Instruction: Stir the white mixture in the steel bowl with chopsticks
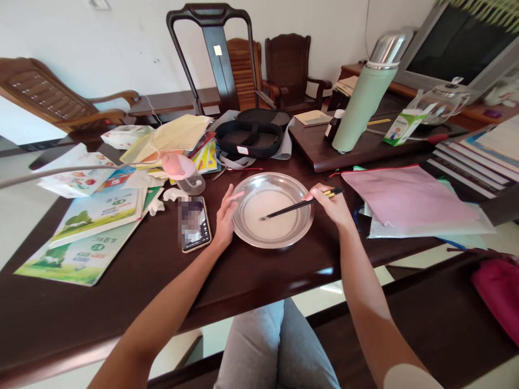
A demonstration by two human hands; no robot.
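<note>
A round shiny metal dish [272,241] stands on the dark wooden table in front of me, with a whitish liquid [279,227] in it. My right hand [327,203] is closed around black chopsticks [290,208] with gold-coloured ends, at the dish's right rim. Their tips dip into the liquid near its middle. On the opposite side, my left hand [226,213] rests against the dish's left rim, its fingers extended and the thumb side towards the metal. Just left of that hand lies a phone [195,223] with its screen lit.
Booklets [93,227], crumpled tissues [156,204] and a pink-lidded cup [184,174] lie to the left. Behind the dish sits an open black case [249,138]. A tall green thermos [360,105] rises at back right, with a pink pouch [405,194] nearer.
</note>
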